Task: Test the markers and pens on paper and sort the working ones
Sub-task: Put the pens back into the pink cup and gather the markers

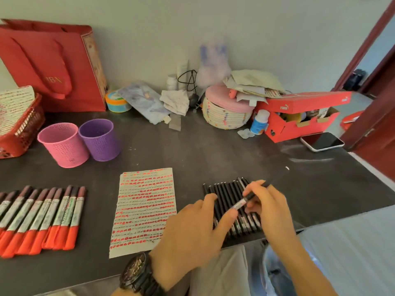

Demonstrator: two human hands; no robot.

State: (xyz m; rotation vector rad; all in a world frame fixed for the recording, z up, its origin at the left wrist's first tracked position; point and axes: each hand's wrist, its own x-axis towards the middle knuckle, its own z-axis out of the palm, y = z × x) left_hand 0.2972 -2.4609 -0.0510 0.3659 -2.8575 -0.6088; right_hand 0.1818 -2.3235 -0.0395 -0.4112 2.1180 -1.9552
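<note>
Black pen [254, 194] above the pen row [226, 189], beside the paper [147, 210].
Right hand [269, 208] grips it; left hand [192, 229], fingers loose, touches its end, hiding some pens.

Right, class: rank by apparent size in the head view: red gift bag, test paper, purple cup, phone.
1. red gift bag
2. test paper, though nearer the camera
3. purple cup
4. phone

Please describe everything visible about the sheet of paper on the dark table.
The white rectangular sheet of paper lies flat on the dark grey table, between a row of orange-ended markers and a row of black pens. Rows of red-orange dashes and thin dark scribbles nearly fill it. The left hand hides its near right corner.
</note>
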